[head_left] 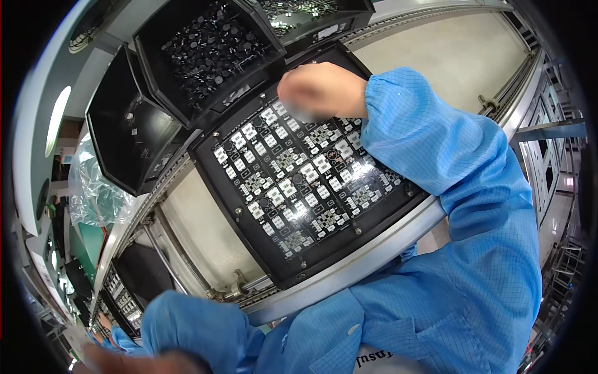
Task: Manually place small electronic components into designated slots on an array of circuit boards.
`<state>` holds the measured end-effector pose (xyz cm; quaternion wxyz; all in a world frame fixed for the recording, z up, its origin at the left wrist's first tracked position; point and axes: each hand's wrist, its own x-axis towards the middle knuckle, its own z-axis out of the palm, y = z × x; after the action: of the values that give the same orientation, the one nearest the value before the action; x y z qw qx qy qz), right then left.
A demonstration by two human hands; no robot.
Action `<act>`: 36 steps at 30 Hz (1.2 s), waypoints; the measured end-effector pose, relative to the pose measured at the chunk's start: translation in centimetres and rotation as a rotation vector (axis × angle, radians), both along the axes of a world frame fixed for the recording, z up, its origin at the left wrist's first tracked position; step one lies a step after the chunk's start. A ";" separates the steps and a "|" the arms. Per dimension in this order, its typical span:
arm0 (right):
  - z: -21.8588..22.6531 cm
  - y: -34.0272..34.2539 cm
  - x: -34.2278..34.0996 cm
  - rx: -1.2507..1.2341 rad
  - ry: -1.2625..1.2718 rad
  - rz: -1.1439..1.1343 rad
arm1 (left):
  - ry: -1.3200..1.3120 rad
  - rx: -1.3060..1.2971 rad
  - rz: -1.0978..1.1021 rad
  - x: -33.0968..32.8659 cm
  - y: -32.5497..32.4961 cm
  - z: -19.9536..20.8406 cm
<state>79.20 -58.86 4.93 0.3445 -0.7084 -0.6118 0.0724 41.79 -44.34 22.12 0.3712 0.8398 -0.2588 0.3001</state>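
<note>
My right hand (pixel 321 90), in a blue checked sleeve, is over the far edge of a dark circuit board panel (pixel 305 181) crowded with white blocks and small parts. Its fingers are curled together and pointing down, their tips blurred; whatever they may hold is hidden. A black frame (pixel 249 240) with small metal studs carries the panel. Smeared by motion, my left hand (pixel 140 363) is low at the left edge of the picture, away from the panel, and its fingers cannot be made out.
Beyond the panel stands a black bin (pixel 212 56) of small dark round parts. Another bin (pixel 305 12) holds shiny parts; a third (pixel 134 131) has a few pieces. Metal conveyor rails (pixel 380 249) run alongside. At far left are another person's hand (pixel 104 321) and more boards (pixel 121 299).
</note>
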 end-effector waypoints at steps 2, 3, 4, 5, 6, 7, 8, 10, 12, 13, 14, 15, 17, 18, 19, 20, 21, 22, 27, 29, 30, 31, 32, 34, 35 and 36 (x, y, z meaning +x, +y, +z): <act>0.1 0.7 -0.6 0.000 0.004 0.027 | -0.304 0.016 0.434 6.6 0.6 -3.7; 0.2 0.7 -0.6 -0.017 0.000 0.023 | -0.349 0.134 0.920 11.0 -0.4 -5.1; -0.8 -1.2 0.8 -0.030 -0.005 -0.033 | -0.002 -0.044 0.775 16.0 -2.1 -5.8; -0.6 -1.3 0.8 -0.018 0.002 -0.025 | 0.077 0.177 0.628 18.5 0.0 -6.4; -0.5 -1.1 0.6 -0.010 0.009 -0.012 | -0.059 0.458 0.599 20.7 1.0 -7.0; -0.4 -1.3 0.6 -0.011 -0.020 -0.023 | -0.024 0.562 0.565 22.4 2.1 -8.1; -0.4 -0.8 0.2 0.015 -0.053 0.002 | -0.027 0.644 0.571 23.1 3.3 -8.7; -1.1 -0.6 0.2 0.032 -0.122 0.025 | 0.063 0.784 0.558 24.9 5.4 -10.2; -1.1 -0.8 0.3 0.005 -0.077 0.011 | 0.173 0.823 0.501 26.5 6.9 -11.8; -0.9 -0.8 0.2 -0.019 -0.031 0.013 | 0.173 0.833 0.508 26.6 6.9 -11.8; -0.8 -0.7 0.4 -0.003 -0.026 0.033 | 0.209 0.905 0.570 26.8 6.8 -11.8; -0.7 -0.7 0.4 0.007 -0.023 0.040 | 0.246 0.978 0.634 26.9 6.5 -11.7; -0.5 -0.7 0.3 -0.033 0.111 0.028 | 0.268 0.985 0.659 27.5 6.3 -11.8; -0.3 -0.6 0.3 -0.028 0.112 0.036 | 0.255 0.935 0.662 27.7 6.5 -11.9; -0.4 -1.0 0.6 -0.016 0.136 0.028 | 0.236 0.878 0.644 28.6 6.3 -12.2; -0.4 -1.4 0.8 -0.005 0.159 0.021 | 0.236 0.876 0.632 29.4 6.1 -12.3; -0.3 -1.7 1.0 -0.008 0.161 0.011 | 0.292 0.841 0.648 30.0 5.9 -12.5; 0.0 -1.7 0.9 -0.003 0.164 -0.002 | 0.354 0.811 0.681 30.1 5.9 -12.3; 3.1 -1.8 2.5 0.290 -0.007 -0.037 | 0.389 0.761 0.760 30.5 5.8 -12.4; 4.2 -1.8 4.3 0.502 -0.023 -0.120 | 0.380 0.723 0.799 30.6 5.2 -12.4; 4.6 -1.6 5.3 0.508 -0.001 -0.201 | 0.398 0.746 0.811 30.8 5.1 -12.3; 5.0 -1.0 6.3 0.419 -0.006 -0.240 | 0.400 0.752 0.816 30.5 5.1 -12.1; 5.2 -0.4 7.4 0.331 -0.012 -0.277 | 0.290 0.727 0.777 30.1 5.1 -11.9; 4.5 1.2 10.0 -0.004 -0.197 -0.362 | 0.151 0.630 0.709 29.2 4.4 -10.9; 3.6 1.8 11.2 -0.145 -0.268 -0.409 | 0.136 0.636 0.695 28.9 3.4 -10.0; 2.9 2.7 11.9 -0.364 -0.260 -0.447 | 0.211 0.419 0.607 28.4 2.3 -9.5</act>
<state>91.09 -56.13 7.87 0.1383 -0.8787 -0.4567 0.0120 70.20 -42.01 12.66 0.1103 0.9622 -0.0144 0.2487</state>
